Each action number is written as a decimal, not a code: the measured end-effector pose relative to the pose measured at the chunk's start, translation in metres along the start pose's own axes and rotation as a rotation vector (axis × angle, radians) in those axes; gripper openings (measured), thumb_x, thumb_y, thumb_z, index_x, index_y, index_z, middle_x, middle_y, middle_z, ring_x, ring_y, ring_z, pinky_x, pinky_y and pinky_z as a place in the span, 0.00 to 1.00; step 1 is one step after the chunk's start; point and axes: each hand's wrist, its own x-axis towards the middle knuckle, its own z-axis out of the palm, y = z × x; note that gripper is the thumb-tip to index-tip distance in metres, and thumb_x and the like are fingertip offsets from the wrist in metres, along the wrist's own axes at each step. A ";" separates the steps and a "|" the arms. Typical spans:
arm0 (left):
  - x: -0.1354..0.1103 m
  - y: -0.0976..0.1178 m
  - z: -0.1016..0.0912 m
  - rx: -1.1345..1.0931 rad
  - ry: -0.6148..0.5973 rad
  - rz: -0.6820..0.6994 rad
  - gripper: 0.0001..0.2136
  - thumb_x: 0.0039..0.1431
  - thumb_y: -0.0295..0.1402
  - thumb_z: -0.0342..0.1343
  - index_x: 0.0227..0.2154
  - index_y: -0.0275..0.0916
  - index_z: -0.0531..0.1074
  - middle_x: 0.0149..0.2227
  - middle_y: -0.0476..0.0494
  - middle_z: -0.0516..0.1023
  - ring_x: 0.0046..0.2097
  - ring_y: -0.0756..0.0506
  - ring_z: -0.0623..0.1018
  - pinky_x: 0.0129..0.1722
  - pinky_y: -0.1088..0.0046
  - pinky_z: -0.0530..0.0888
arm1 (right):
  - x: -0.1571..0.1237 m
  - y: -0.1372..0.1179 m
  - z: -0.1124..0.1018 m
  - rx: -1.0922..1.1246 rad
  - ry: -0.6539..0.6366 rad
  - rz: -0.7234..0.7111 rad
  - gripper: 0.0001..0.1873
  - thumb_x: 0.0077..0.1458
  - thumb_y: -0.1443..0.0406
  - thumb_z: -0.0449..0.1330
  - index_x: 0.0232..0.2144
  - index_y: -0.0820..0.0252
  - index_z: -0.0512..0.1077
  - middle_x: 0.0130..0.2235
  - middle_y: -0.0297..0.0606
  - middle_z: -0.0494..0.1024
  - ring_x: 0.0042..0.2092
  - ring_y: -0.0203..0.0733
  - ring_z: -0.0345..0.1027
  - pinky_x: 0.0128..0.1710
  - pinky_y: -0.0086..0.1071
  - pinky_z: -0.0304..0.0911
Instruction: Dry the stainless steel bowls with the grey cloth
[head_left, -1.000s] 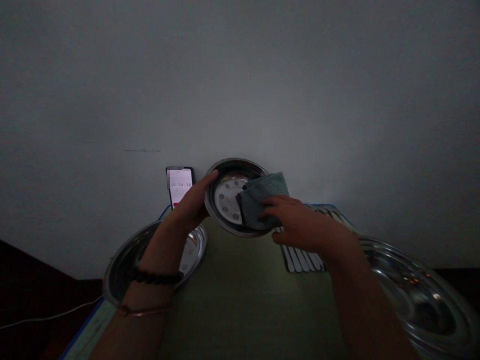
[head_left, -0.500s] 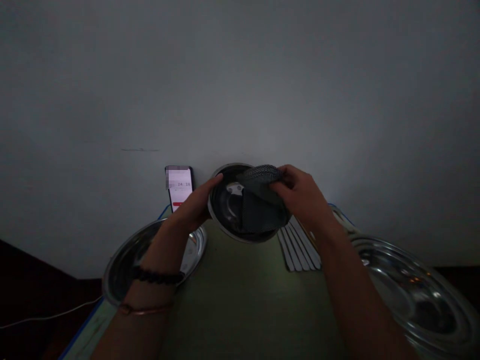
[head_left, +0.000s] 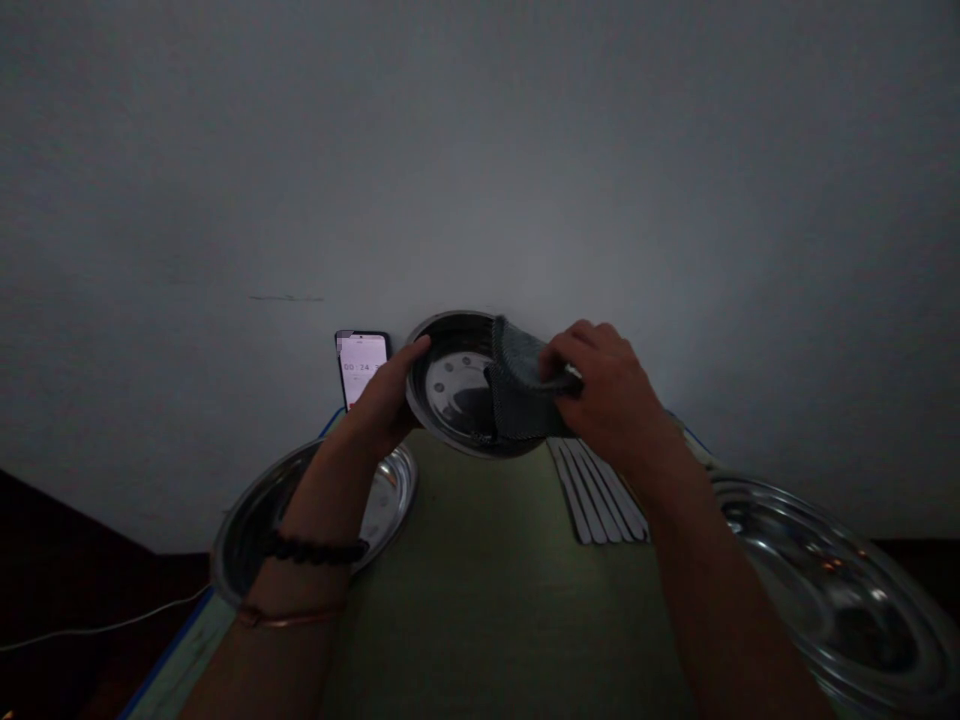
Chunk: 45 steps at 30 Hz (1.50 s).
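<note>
A round steel bowl is held up above the table, its inside tilted toward me. My left hand grips its left rim, thumb over the edge and fingers hidden underneath. At the bowl's right side, my right hand pinches a dark grey checked cloth. The cloth hangs folded over the right part of the bowl's inside and rim. Round marks show on the bowl's shiny bottom.
A larger steel basin sits at the left under my forearm. Another wide steel basin stands at the right. Several table knives lie side by side on the green table. A phone showing a timer leans against the wall.
The bowl has shifted slightly up and left. My right hand has drawn the cloth toward the bowl's right side, baring more of the bottom.
</note>
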 end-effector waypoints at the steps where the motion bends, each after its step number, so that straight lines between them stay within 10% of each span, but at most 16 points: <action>1: 0.000 0.001 0.000 0.003 0.003 0.014 0.12 0.53 0.42 0.56 0.29 0.37 0.74 0.21 0.48 0.75 0.22 0.49 0.73 0.19 0.77 0.68 | -0.003 -0.002 0.000 -0.007 -0.147 -0.031 0.12 0.45 0.76 0.54 0.30 0.57 0.71 0.36 0.39 0.72 0.42 0.47 0.64 0.44 0.42 0.59; 6: 0.000 0.002 -0.001 0.044 0.014 0.073 0.15 0.53 0.42 0.55 0.35 0.34 0.75 0.27 0.42 0.79 0.26 0.46 0.76 0.22 0.74 0.71 | -0.011 -0.002 -0.003 0.133 -0.555 -0.031 0.11 0.54 0.64 0.59 0.41 0.55 0.74 0.43 0.39 0.75 0.49 0.49 0.65 0.51 0.45 0.58; 13: -0.007 0.001 -0.001 0.202 -0.124 0.022 0.19 0.53 0.45 0.56 0.40 0.35 0.77 0.33 0.39 0.81 0.32 0.44 0.79 0.28 0.73 0.74 | 0.000 0.016 0.003 0.152 -0.282 -0.014 0.14 0.62 0.65 0.50 0.46 0.59 0.72 0.48 0.41 0.76 0.50 0.44 0.67 0.51 0.40 0.59; 28: -0.009 -0.001 0.000 0.267 -0.249 0.025 0.20 0.54 0.47 0.56 0.43 0.39 0.76 0.33 0.40 0.81 0.35 0.42 0.80 0.30 0.71 0.76 | -0.008 0.027 0.022 -0.170 -0.483 0.171 0.11 0.50 0.67 0.60 0.38 0.60 0.73 0.36 0.43 0.79 0.41 0.52 0.71 0.42 0.46 0.58; 35: -0.006 -0.006 -0.001 0.096 -0.278 -0.082 0.16 0.55 0.44 0.56 0.35 0.35 0.78 0.30 0.40 0.80 0.33 0.44 0.79 0.33 0.73 0.76 | 0.001 0.013 0.022 0.238 -0.051 0.178 0.07 0.58 0.64 0.53 0.36 0.58 0.69 0.38 0.41 0.77 0.40 0.42 0.70 0.42 0.36 0.61; 45: -0.006 -0.006 -0.002 0.104 -0.279 -0.075 0.15 0.55 0.44 0.56 0.33 0.36 0.78 0.31 0.41 0.81 0.36 0.44 0.80 0.37 0.73 0.76 | -0.001 0.018 0.020 0.081 -0.068 0.249 0.13 0.58 0.60 0.51 0.37 0.58 0.73 0.35 0.42 0.77 0.41 0.48 0.69 0.47 0.47 0.57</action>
